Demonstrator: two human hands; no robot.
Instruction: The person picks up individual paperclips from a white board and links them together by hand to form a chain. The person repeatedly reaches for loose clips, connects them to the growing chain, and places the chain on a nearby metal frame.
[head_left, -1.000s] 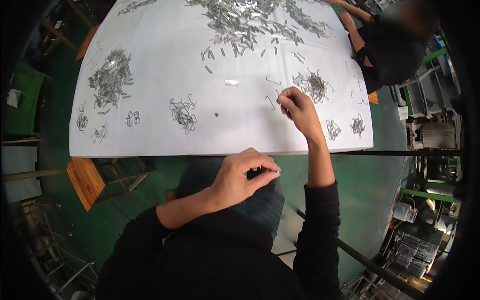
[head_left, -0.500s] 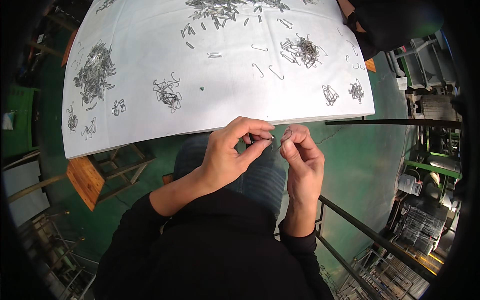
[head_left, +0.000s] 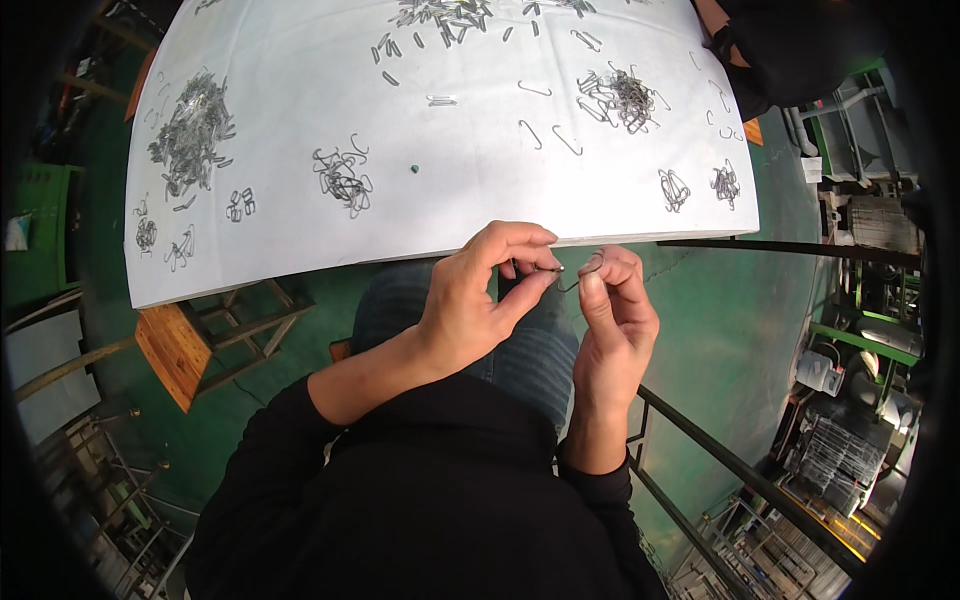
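Observation:
Above my lap, just off the table's near edge, my left hand is closed in a pinch on a small dark metal piece. Only its tip shows past the fingertips. To its right, my right hand pinches a thin metal wire hook between thumb and forefinger. One bent end of that hook points toward the left fingertips. Whether hook and metal piece touch is too small to tell.
The white-covered table bears a pile of wire hooks, another hook pile, and a heap of short metal pieces. Another person's dark sleeve is at the far right. A wooden stool stands left, a metal rail right.
Both hands appear slightly farther right in the picture, and the table's contents have shifted with the view. The pinches stay closed, with the hook slightly turned.

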